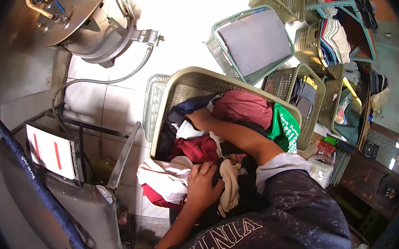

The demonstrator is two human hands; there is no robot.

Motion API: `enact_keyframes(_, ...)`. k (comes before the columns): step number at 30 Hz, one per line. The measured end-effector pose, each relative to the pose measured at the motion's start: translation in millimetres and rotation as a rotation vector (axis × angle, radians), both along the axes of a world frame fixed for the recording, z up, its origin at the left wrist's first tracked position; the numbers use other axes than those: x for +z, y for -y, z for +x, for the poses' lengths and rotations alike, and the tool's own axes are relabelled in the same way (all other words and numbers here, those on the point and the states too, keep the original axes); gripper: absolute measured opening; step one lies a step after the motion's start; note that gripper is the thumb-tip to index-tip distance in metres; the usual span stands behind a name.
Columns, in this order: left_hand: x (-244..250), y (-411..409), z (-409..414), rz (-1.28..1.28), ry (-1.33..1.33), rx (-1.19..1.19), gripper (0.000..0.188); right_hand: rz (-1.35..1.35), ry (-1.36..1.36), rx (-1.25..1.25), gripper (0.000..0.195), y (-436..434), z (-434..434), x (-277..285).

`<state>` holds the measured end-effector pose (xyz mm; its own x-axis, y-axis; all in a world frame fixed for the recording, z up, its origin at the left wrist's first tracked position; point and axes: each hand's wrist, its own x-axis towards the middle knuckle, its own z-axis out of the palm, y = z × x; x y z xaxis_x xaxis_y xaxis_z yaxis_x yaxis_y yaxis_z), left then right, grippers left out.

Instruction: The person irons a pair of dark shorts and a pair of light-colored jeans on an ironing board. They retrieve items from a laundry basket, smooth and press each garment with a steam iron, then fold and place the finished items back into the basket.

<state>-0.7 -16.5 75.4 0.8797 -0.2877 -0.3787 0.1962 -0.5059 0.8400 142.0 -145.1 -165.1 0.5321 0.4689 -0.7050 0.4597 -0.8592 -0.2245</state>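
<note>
A large olive plastic laundry basket (177,77), heaped with mixed clothes, stands before me. Reaching across it from the right, my right hand (199,120) has its fingers closed on dark cloth (175,119) beside a white piece (185,130). My left hand (203,181) lies lower down, fingers bent over the pale pink-white garment (167,178) that hangs over the near side. What its fingertips grip is hidden. Between the hands lies dark red cloth (201,147). A beige cloth (229,183) hangs by my left thumb. A dusty-pink garment (243,107) and a printed green bag (281,125) fill the right side.
A steel pressure vessel (94,37) with a hose (109,82) stands at upper left. Near it are a metal frame with a number board (50,149) and a blue umbrella (27,166). Baskets, one with folded grey cloth (256,41), line the right near a shelf rack (350,3).
</note>
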Motion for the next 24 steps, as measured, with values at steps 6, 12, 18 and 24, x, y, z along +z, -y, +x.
enact_keyframes(6,30,-3,-2,-0.079,0.091,0.014,0.040,0.250,-0.008,-0.117,0.069,27,20,113)
enact_keyframes(12,82,-21,-6,-0.122,0.255,-0.008,0.035,0.480,0.182,-0.436,0.062,29,39,237)
enact_keyframes(18,40,-28,-4,0.136,0.314,0.063,0.029,0.697,0.437,-0.459,0.054,82,28,239)
enact_keyframes(24,-57,-18,55,0.218,0.312,0.141,0.035,0.888,0.205,-0.742,0.064,121,36,120)
